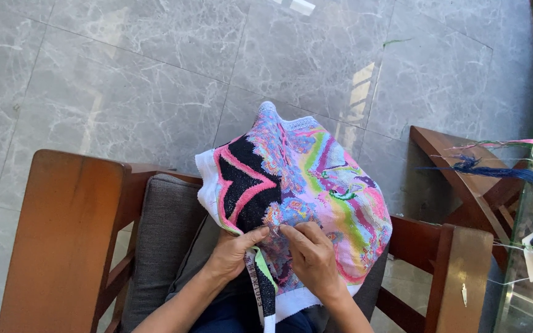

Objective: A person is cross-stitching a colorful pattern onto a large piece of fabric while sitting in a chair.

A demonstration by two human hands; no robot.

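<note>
A large cross-stitch cloth (303, 179) with pink, black, green and blue patterns is draped over my lap, its white edge showing. My left hand (235, 253) pinches the cloth's folded lower edge near the black-and-pink patch. My right hand (313, 256) rests on top of the cloth, fingertips pressed together at the stitched surface right beside my left thumb. Whether a needle is between the fingers is too small to tell.
I sit in a wooden armchair with a wide left armrest (63, 240), a right armrest (461, 277) and a grey cushion (161, 240). A wooden side table (458, 166) carries loose coloured threads (501, 169). Grey marble floor tiles (155, 74) lie beyond.
</note>
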